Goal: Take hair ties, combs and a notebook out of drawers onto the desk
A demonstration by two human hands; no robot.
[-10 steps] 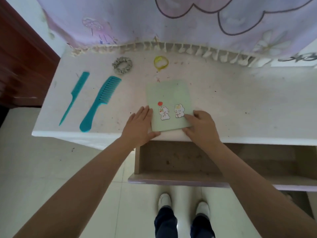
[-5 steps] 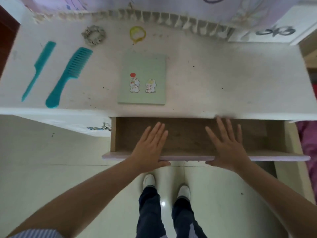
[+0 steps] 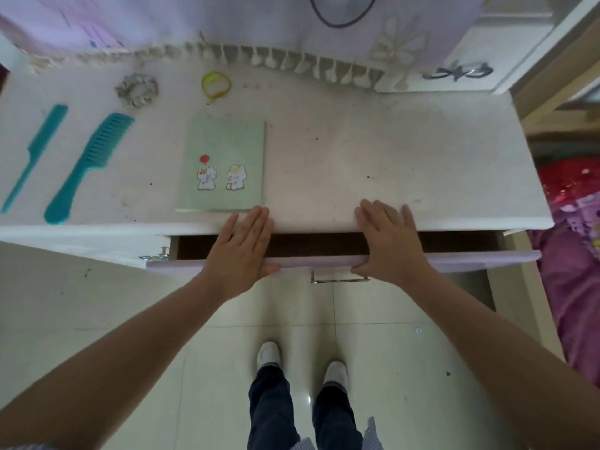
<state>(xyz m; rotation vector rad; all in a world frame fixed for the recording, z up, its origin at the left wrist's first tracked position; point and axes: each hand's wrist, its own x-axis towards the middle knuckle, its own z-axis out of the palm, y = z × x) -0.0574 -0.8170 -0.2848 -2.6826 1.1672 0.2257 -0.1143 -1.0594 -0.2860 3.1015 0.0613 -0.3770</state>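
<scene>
I see both hands laid flat on the front of the open drawer (image 3: 324, 258) in the middle of the frame. My left hand (image 3: 242, 251) rests with its palm down over the lilac front edge, its fingers (image 3: 256, 222) straight and held close together, reaching across the dark gap to the lip of the white surface (image 3: 389, 164); the thumb curls under the drawer front. My right hand (image 3: 391, 245) lies the same way further right, its fingers slightly fanned, tips on the edge of the surface, thumb hooked under the drawer front. Neither hand pinches anything.

The drawer stands only a narrow way out; what I can see of its inside is a dark brown strip with nothing visible in it, though most of it is hidden under the surface. A metal handle (image 3: 339, 280) hangs below its front, between my hands.

The task's things all lie on the surface. The green notebook (image 3: 224, 164), with two small cartoon animals on its cover, sits left of centre, its near edge just beside my left fingertips. At upper left lie the grey scrunchie (image 3: 136, 90) and, to its right, the yellow hair tie (image 3: 216, 84). At far left are the thin teal tail comb (image 3: 31, 155) and the wide-toothed teal comb (image 3: 87, 167), side by side and apart, both slanting

A fringed lilac cloth (image 3: 259, 27) hangs along the top of the frame
</scene>
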